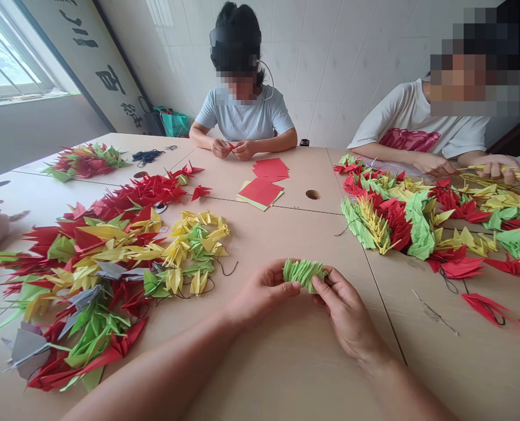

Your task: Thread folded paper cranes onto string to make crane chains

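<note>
A compact stack of green folded paper pieces (303,275) is held above the table between both of my hands. My left hand (266,292) grips its left end, thumb along the near side. Around the right end, the fingers and thumb of my right hand (341,301) are closed. To the left lies a large heap of folded paper in red, yellow, green and grey (110,251). Strings of red, green and yellow folded paper (411,219) cover the right side of the table.
Across the table (281,362), a person folds red paper behind square sheets (262,192). Another person at the right handles yellow strips (500,174). A needle-like wire (435,313) lies at right. Someone's arm shows at the left edge. A smaller paper pile (88,161) sits back left.
</note>
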Action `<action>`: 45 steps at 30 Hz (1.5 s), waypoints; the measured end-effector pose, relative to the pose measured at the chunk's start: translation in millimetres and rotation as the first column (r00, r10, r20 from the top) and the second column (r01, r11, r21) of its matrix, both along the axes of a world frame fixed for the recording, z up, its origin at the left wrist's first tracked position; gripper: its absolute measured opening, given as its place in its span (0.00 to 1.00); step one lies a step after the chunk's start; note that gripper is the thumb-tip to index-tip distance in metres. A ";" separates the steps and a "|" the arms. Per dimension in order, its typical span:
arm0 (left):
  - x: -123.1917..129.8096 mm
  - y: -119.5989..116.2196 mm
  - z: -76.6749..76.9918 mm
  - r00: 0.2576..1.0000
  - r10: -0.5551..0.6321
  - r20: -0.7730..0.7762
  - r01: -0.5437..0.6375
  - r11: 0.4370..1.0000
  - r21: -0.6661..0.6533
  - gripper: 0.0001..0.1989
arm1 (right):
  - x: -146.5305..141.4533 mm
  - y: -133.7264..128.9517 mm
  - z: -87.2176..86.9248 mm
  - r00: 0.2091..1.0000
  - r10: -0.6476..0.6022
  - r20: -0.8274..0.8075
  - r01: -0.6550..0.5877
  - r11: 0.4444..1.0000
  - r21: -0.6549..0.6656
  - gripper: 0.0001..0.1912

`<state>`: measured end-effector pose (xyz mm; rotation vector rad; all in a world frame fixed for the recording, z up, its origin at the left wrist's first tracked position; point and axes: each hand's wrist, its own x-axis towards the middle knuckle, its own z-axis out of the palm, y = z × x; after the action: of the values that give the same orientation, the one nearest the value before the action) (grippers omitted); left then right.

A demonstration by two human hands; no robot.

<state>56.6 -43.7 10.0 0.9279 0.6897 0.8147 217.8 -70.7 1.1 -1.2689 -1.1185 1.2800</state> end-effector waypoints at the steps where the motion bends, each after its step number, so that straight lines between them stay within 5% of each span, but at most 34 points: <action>1: 0.0 0.2 0.8 1.000 -0.013 0.000 0.013 1.000 0.003 0.24 | -0.5 -0.3 0.9 1.000 0.002 0.015 -0.002 1.000 0.015 0.11; 12: -1.4 2.6 2.0 0.995 -0.063 -0.082 0.066 0.997 0.042 0.19 | 0.1 -1.5 4.8 0.993 0.051 0.107 -0.058 0.996 0.067 0.10; 19: -3.6 0.6 4.0 0.985 -0.047 -0.165 0.066 0.992 0.112 0.13 | -3.3 -3.6 4.9 0.996 0.081 -0.025 -0.081 0.997 0.011 0.10; 25: -0.8 -0.4 1.3 0.995 -0.032 -0.091 0.038 0.998 0.059 0.15 | -3.9 -1.2 1.6 0.992 -0.026 -0.120 0.021 0.999 -0.046 0.16; 32: 1.6 -0.2 2.4 0.999 -0.032 -0.010 0.032 0.999 0.029 0.13 | -3.7 -2.3 2.5 0.989 0.026 -0.144 -0.034 0.998 -0.056 0.16; 45: -2.2 3.9 -0.6 0.995 0.090 0.041 -0.083 0.986 -0.145 0.11 | -2.4 -0.8 4.8 0.944 -0.061 -0.326 0.015 0.989 -0.144 0.14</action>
<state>54.4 -39.8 9.4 0.7508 0.7417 0.8498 215.4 -71.5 5.9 -1.1182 -0.7730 1.4983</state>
